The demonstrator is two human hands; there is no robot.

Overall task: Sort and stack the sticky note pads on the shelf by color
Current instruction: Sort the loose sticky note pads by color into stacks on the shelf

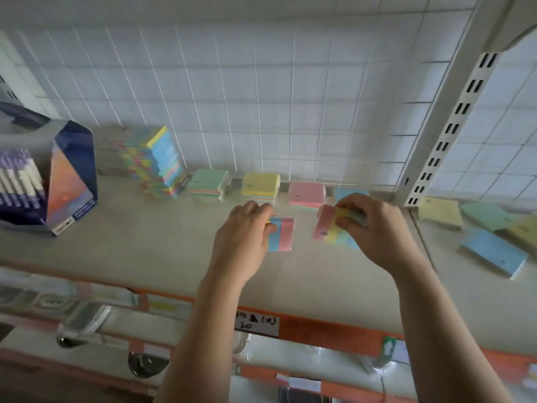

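While a small blue-and-pink striped sticky note pad (281, 234) is pinched in the left hand (247, 231) just above the beige shelf board (130, 245), a four-coloured striped pad (329, 228) is gripped in the right hand (374, 228), the two hands apart. Along the far edge, a green pile (207, 181), a yellow pile (261, 183) and a pink pile (306, 191) are lined up.

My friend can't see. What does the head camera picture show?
Each hand holds a striped sticky pad over a shelf: the left hand a pink-and-blue pad, the right hand a pink, yellow and green pad. Behind them a green-topped pile, a yellow-topped pile and a pink-topped pile stand in a row, with a tall mixed stack further left.
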